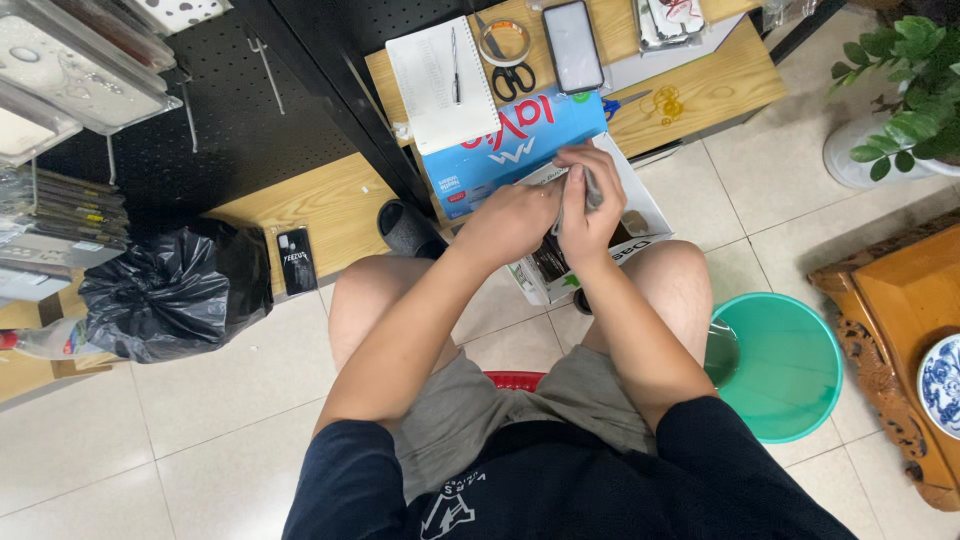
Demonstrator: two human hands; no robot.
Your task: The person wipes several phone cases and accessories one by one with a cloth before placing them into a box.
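A thin grey strip (592, 190) sits between the two hands, held above the person's knees. Its long axis runs roughly upright in the view, tilted a little, from the right hand's fingertips up toward the left-hand knuckles. What the strip is made of is too small to tell.

The right hand (588, 205) is nearer to it and has it: the fingers curl round and pinch the strip, the thumb hidden behind. The left hand (515, 215) comes in from the side, its fingers pressed together and closed toward the strip's near edge, touching the right hand; whether it grips the strip itself or something small beside it cannot be told.

Straight below the fingers lies an open white box (632, 222) on the floor. Dark, flat items (548, 262) lie in it, mostly hidden by the hands and forearms, so their number is unclear.

Just beyond the fingers a blue box (520, 140) leans at the edge of a low wooden board (720, 80). On it and past it lie a notepad (440, 75) with a pen, a tape roll (503, 42), scissors (514, 80) and a phone (572, 45).

To the right of the fingers and lower, beside the knee, stands a green basin (790, 365) holding only a little clear plastic at its near wall. Well to the left of the fingers a filled black bag (175, 290) rests on the tiles.
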